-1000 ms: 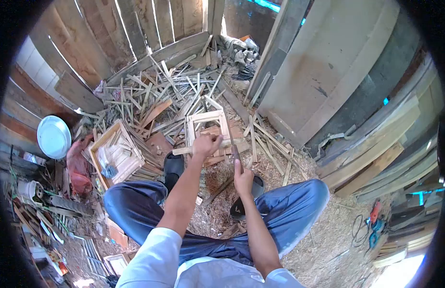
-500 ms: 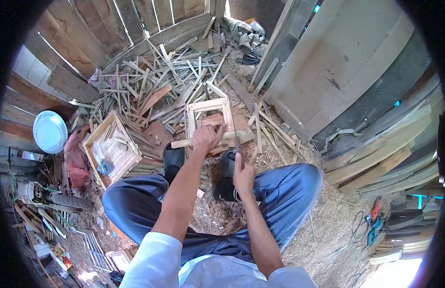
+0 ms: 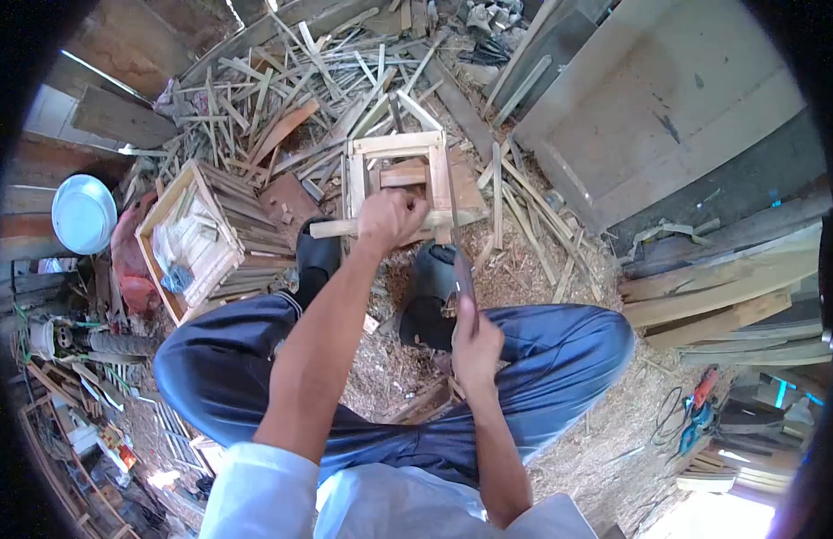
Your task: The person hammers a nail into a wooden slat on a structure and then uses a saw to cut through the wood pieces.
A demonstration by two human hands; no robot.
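Note:
My left hand [image 3: 391, 218] is closed around a wooden strip [image 3: 336, 229] and presses it across the near side of a small wooden frame [image 3: 441, 175]. In my right hand [image 3: 478, 352] is the handle of a handsaw [image 3: 464, 278]. Its narrow blade, seen nearly edge-on, points away from me and crosses the strip to the right of my left hand. The exact contact between teeth and wood is too small to make out. My dark shoes [image 3: 430, 283] are just on the near side of the frame.
Scrap wood strips [image 3: 282, 117] lie heaped beyond the frame. A wooden crate [image 3: 187, 242] with a plastic bag inside stands at left, near a white basin [image 3: 84, 214]. Large boards [image 3: 650, 117] lean at right. A corded power tool [image 3: 700, 413] lies on the sawdust-covered floor.
My right hand has drawn the saw back toward my body. My left hand still holds the strip on the frame. The whole view has shifted a little.

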